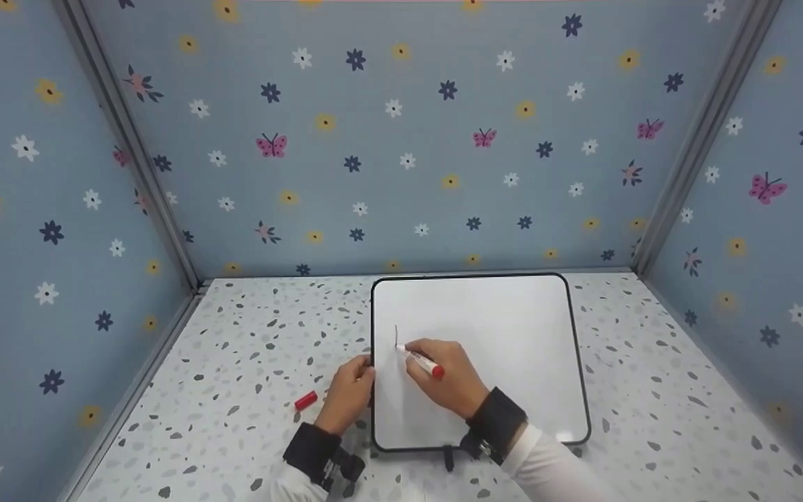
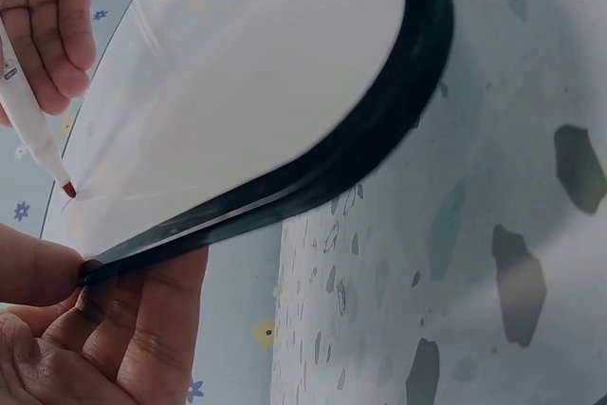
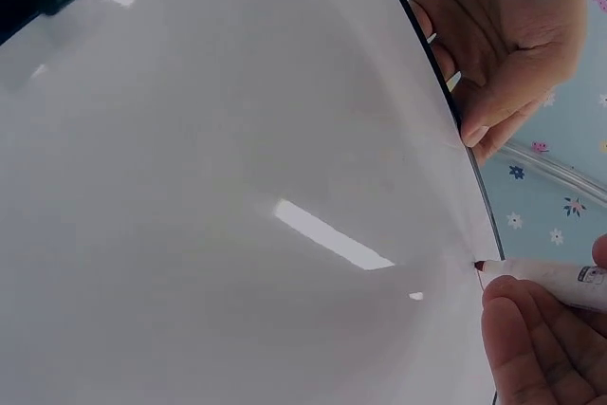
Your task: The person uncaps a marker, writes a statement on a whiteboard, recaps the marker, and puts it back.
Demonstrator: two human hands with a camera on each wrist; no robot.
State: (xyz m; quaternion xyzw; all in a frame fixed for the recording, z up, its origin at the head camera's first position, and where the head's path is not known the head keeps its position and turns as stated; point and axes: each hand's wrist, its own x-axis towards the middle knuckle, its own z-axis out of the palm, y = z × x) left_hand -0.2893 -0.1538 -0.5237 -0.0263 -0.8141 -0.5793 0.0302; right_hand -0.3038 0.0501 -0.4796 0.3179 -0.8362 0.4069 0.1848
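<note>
A whiteboard (image 1: 506, 328) with a black frame lies over the speckled table. My right hand (image 1: 454, 376) pinches a white marker (image 1: 421, 361) with a red end, its tip touching the board near the left side. A short, thin line (image 1: 396, 335) runs up from that tip. At the board's left edge, my left hand (image 1: 347, 390) holds the frame; in the left wrist view its thumb (image 2: 38, 267) lies on top and the fingers (image 2: 142, 329) are beneath. The marker's reddish tip (image 3: 480, 266) also shows in the right wrist view.
A red marker cap (image 1: 306, 401) lies on the table (image 1: 248, 348) left of my left hand. Blue flowered panels (image 1: 408, 139) stand at the back and both sides. A small black tab (image 1: 449, 458) sticks out below the board's near edge.
</note>
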